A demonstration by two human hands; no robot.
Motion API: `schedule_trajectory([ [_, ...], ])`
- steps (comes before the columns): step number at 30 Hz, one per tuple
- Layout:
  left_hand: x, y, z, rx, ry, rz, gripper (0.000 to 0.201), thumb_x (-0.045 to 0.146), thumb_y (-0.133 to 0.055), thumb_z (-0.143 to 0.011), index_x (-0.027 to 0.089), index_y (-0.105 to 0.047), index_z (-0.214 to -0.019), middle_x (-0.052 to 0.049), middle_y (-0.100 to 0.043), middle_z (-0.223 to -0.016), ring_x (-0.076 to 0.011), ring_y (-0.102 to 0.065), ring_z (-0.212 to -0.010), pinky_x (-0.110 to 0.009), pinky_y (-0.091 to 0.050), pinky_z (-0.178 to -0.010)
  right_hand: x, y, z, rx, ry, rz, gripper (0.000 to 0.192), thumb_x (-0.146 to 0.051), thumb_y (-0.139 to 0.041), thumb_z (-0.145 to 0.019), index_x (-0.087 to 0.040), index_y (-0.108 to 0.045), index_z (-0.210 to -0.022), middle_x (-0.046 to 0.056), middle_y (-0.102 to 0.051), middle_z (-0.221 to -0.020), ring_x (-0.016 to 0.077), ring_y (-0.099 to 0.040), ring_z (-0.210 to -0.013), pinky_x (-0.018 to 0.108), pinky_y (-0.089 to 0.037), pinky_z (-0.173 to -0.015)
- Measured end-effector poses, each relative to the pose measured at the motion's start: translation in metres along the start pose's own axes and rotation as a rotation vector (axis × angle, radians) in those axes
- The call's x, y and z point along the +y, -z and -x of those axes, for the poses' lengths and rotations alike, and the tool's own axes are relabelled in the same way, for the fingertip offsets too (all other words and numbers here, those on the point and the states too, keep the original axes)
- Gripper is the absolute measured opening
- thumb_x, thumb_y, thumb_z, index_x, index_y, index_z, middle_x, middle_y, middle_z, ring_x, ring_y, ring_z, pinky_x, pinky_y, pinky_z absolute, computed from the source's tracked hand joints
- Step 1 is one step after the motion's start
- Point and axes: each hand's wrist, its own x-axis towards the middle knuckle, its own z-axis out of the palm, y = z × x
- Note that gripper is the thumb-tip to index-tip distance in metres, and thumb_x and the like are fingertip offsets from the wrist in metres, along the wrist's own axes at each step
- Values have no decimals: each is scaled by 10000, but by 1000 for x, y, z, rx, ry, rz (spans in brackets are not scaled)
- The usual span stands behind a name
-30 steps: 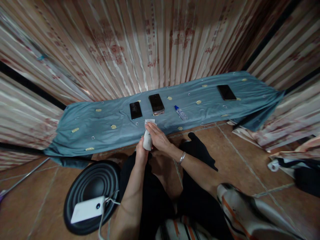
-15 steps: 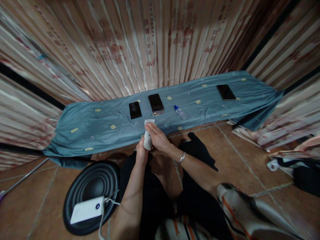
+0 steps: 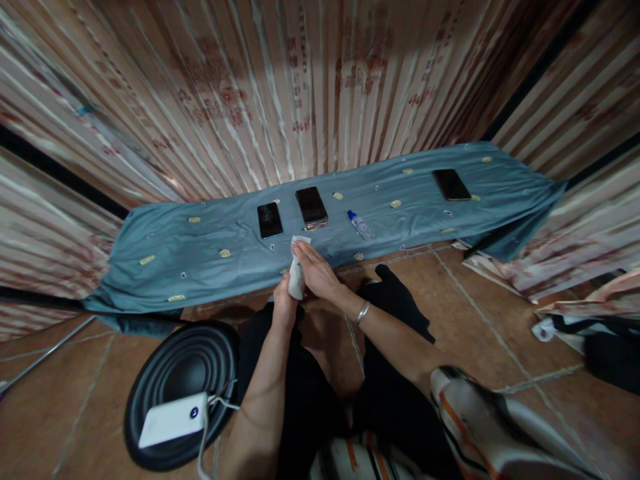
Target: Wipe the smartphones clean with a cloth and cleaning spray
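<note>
My left hand grips a white phone-like object upright, just in front of a blue-grey cloth spread on the floor. My right hand presses a small white wipe against the top of that object. On the cloth just beyond lie two dark phones side by side, and a small clear bottle with a blue cap to their right. A third dark phone lies far right on the cloth.
A black round speaker cone sits on the tiled floor at lower left with a white power bank and cable on it. Striped curtains hang behind the cloth. Bundled fabric lies at right.
My hands and the white object have shifted slightly up and toward the cloth; the right hand's fingers have slid along the wipe. Nothing else has moved.
</note>
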Motion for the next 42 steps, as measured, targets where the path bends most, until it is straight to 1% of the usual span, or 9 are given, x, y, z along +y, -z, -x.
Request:
schedule_trajectory([
  [4, -1, -5, 5, 28, -15, -82, 439, 463, -581, -831, 124, -673, -1094, -81, -707, -834, -179, -633, -648, -257, -487, -472, 4, 0, -4, 18, -35, -39, 562, -76, -320, -929, -72, -388, -1488, 185, -351, -1578, 238, -273, -1493, 460, -276, -1231],
  [9, 9, -8, 9, -37, 9, 15, 396, 391, -533, -872, 117, -655, -1130, -105, -729, -926, -201, -689, -744, -277, -536, -560, 10, -3, -2, 44, -86, -123, 648, -77, -353, -908, -167, -289, -1546, 101, -318, -1608, 211, -249, -1503, 450, -267, -1236],
  [12, 18, -9, 12, -24, 70, 73, 386, 352, -496, -892, 112, -645, -1155, -109, -749, -918, -211, -711, -756, -262, -519, -528, 15, -7, 1, 41, -131, -170, 648, -83, -356, -905, -162, -293, -1544, 100, -313, -1610, 212, -255, -1502, 451, -248, -1242],
  [17, 27, -13, 16, -54, 110, 98, 456, 355, -426, -921, 91, -605, -1247, -162, -754, -1038, -240, -732, -819, -249, -474, -472, 23, -15, 2, 74, -226, -273, 604, -123, -379, -918, -156, -346, -1521, 107, -373, -1581, 218, -301, -1485, 462, -233, -1239],
  [20, 29, -16, 18, -68, 109, 136, 418, 350, -420, -928, 97, -627, -1188, -156, -762, -1000, -228, -735, -782, -242, -477, -480, 26, -18, 0, 98, -283, -332, 573, -141, -415, -914, -172, -414, -1486, 93, -434, -1545, 218, -374, -1449, 434, -263, -1228],
  [27, 31, -19, 16, -24, 130, 172, 382, 326, -377, -949, 109, -658, -1092, -122, -767, -886, -226, -735, -817, -297, -558, -666, 18, -19, 3, 88, -336, -351, 484, -177, -433, -928, -155, -529, -1402, 110, -510, -1487, 221, -449, -1402, 412, -306, -1201],
  [33, 29, -19, 11, 57, 92, 188, 403, 336, -368, -960, 126, -651, -1155, -89, -762, -830, -219, -733, -807, -317, -563, -708, 8, -17, 10, 80, -297, -349, 459, -151, -428, -923, -170, -577, -1356, 98, -555, -1449, 197, -512, -1351, 372, -344, -1177],
  [38, 29, -21, 14, -17, 135, 173, 432, 365, -363, -960, 129, -634, -1200, -118, -764, -926, -239, -728, -892, -321, -563, -710, 15, -13, 0, 160, -375, -379, 452, -138, -466, -901, -219, -611, -1321, 39, -599, -1408, 204, -531, -1334, 406, -340, -1181],
  [42, 29, -21, 16, -9, 162, 170, 411, 366, -381, -954, 136, -654, -1158, -116, -762, -945, -248, -718, -940, -337, -561, -751, 19, -11, -4, 186, -456, -463, 435, -135, -499, -879, -228, -649, -1277, 10, -640, -1359, 204, -548, -1317, 398, -360, -1166],
])
